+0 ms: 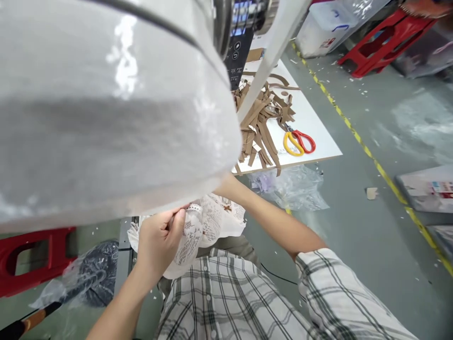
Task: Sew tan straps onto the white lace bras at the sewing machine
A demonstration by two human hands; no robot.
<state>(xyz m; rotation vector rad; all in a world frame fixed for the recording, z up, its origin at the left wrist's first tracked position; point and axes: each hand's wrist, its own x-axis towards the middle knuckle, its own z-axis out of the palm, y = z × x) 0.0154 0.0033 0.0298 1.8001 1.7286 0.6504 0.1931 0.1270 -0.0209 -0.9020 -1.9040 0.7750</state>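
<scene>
White lace fabric (193, 233) with a small brown bow hangs over my lap, below a large pale machine body (116, 113) that fills the upper left. My left hand (161, 236) pinches the lace at its upper left edge, thumb against curled fingers. On the other side, my right hand (224, 186) reaches under the machine body at the lace's upper right. Only its wrist side shows, and the machine hides its fingers.
A white tabletop (318, 137) bears brown fabric strips (262, 118) and scissors (299, 143) with yellow and red handles. Red stools (385, 40) and plastic bags stand on the floor. A black control panel (236, 59) sits behind the machine body.
</scene>
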